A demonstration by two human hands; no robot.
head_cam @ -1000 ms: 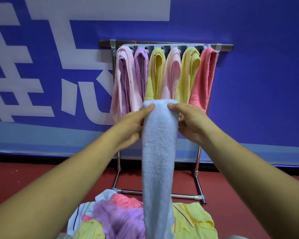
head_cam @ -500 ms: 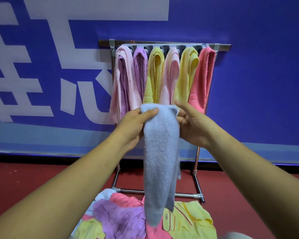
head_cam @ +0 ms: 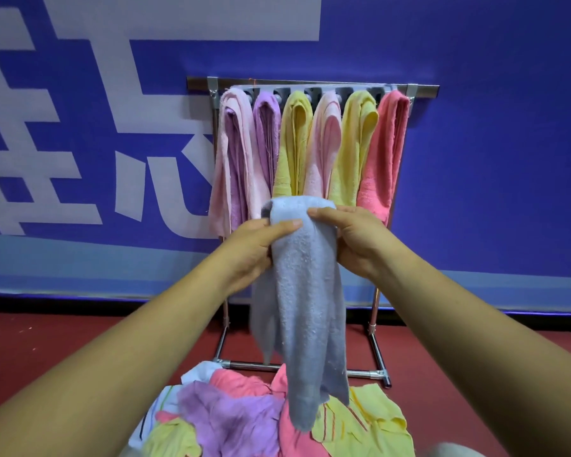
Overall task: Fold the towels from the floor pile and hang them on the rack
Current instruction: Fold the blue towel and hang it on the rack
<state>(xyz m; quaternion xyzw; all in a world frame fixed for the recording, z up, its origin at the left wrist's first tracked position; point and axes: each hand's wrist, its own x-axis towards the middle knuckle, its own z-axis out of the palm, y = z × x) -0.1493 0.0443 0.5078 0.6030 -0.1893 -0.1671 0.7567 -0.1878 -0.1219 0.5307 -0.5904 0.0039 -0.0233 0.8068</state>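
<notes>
Blue towel gathered up, left hand, right hand fingers pinching it, rack loaded

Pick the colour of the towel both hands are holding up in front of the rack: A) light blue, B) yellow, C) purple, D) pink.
A: the light blue towel hangs down from its top fold, which the left hand and the right hand grip in front of the rack.

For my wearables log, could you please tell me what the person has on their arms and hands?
Nothing worn shows: the left hand and right hand are bare, without gloves or rings, and the left forearm and right forearm are bare to the frame edge, no sleeve, watch or band.
</notes>
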